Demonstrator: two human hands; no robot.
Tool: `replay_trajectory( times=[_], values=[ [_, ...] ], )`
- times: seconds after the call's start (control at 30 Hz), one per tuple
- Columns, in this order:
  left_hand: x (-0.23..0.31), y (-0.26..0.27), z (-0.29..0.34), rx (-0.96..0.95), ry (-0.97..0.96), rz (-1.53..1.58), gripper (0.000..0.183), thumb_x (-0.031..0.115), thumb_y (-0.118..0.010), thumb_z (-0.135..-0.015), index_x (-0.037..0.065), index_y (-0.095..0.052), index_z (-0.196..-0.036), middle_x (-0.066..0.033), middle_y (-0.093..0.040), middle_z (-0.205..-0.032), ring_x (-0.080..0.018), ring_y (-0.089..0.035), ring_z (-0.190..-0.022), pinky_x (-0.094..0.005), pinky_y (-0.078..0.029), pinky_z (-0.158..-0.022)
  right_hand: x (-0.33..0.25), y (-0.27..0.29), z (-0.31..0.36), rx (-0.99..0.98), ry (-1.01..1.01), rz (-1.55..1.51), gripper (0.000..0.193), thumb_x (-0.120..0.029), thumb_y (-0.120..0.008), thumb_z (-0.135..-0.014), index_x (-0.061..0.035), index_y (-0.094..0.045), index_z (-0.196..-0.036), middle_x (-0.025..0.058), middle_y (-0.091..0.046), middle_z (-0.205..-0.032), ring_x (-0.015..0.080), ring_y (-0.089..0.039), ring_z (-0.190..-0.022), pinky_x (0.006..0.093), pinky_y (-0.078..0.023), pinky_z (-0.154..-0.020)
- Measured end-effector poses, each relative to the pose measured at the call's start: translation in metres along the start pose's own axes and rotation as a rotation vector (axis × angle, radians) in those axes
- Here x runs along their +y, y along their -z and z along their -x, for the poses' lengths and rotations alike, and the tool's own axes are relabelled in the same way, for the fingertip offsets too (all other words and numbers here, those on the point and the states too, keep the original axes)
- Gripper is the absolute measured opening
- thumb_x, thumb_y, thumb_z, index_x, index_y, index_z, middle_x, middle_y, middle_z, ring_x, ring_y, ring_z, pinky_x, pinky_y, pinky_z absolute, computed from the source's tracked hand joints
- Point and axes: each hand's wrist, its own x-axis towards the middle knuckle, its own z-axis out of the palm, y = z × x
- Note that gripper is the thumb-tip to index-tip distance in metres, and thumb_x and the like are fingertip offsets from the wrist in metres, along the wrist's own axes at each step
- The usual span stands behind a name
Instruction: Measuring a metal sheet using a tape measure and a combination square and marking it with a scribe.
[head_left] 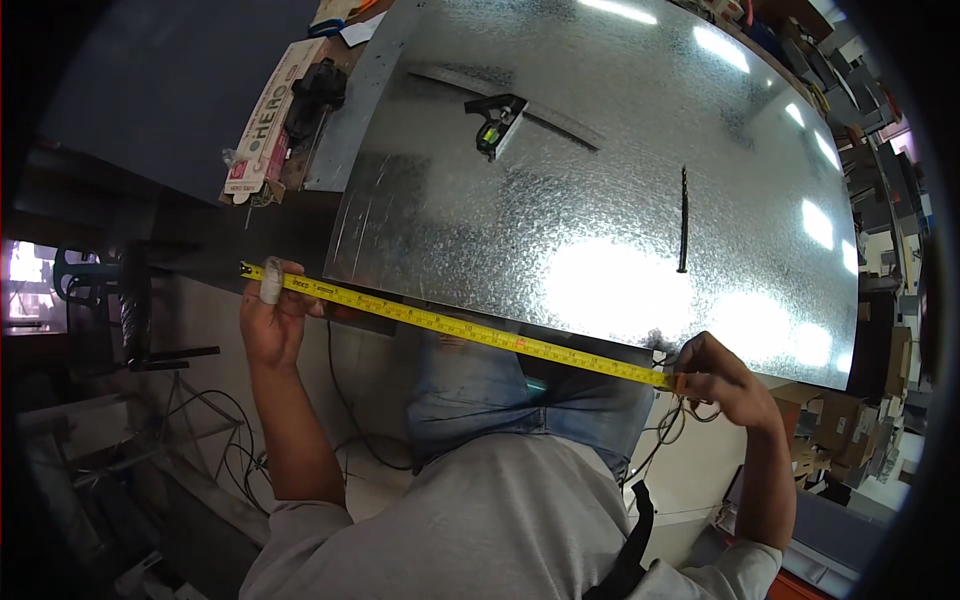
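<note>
A yellow tape measure (460, 326) is drawn out in front of me, along the near edge of a shiny galvanized metal sheet (450, 220). My left hand (275, 315) grips the blade close to its hooked end, and one finger has a whitish wrap on it. At the other end my right hand (722, 380) is closed around the tape; its case is mostly hidden by the fingers. On the sheet lie a combination square (497, 124) with a long steel rule and, farther right, a thin dark drill bit (684, 220).
Left of the sheet stand a long cardboard box (272, 120) and a black tool-like object (315, 98). A dark green chair (85, 280) is at the far left. Cables (340, 390) hang below the table edge. Stacked boxes (840, 430) fill the right side.
</note>
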Motion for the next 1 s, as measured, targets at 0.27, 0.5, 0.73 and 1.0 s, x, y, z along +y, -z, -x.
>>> replay_trajectory(
  times=[0.27,0.5,0.73,1.0],
  values=[
    [-0.011,-0.007,0.000,0.072,0.009,0.028,0.037,0.030,-0.058,-0.106,-0.006,-0.063,-0.115,-0.0112,-0.066,-0.081,-0.0246,-0.068,-0.068,-0.0382,-0.056,-0.061,-0.017,0.001,-0.018,0.179,0.027,0.161,0.026,-0.019,-0.064,-0.089,-0.0038,-0.055,-0.108,0.0082,-0.063,-0.084,0.0121,-0.058,-0.069,0.0267,-0.049,-0.059],
    [-0.028,-0.021,0.002,0.246,0.075,-0.074,0.027,0.027,-0.062,-0.105,0.001,-0.066,-0.110,-0.0094,-0.071,-0.095,-0.0153,-0.068,-0.068,-0.0305,-0.059,-0.058,-0.019,0.030,-0.035,0.075,-0.134,0.239,0.036,-0.023,-0.079,-0.085,-0.0037,-0.055,-0.102,0.0098,-0.070,-0.085,0.0152,-0.068,-0.079,0.0292,-0.055,-0.064],
    [-0.047,-0.019,0.000,0.364,0.038,-0.555,0.035,0.032,-0.068,-0.102,-0.001,-0.065,-0.114,-0.0041,-0.065,-0.098,-0.0085,-0.062,-0.083,-0.0239,-0.052,-0.072,-0.010,0.034,-0.048,0.206,-0.081,0.245,0.038,-0.030,-0.082,-0.089,0.0018,-0.062,-0.097,0.0120,-0.075,-0.089,0.0171,-0.073,-0.085,0.0310,-0.058,-0.067],
    [-0.085,-0.025,0.001,0.335,-0.093,-0.359,0.059,0.031,-0.065,-0.104,0.002,-0.043,-0.151,-0.0096,-0.056,-0.138,-0.0149,-0.057,-0.118,-0.0301,-0.051,-0.092,-0.004,0.013,-0.058,0.426,0.067,0.340,0.024,-0.018,-0.074,-0.096,0.0053,-0.067,-0.099,0.0098,-0.068,-0.090,0.0183,-0.068,-0.082,0.0334,-0.058,-0.075]
  ],
)
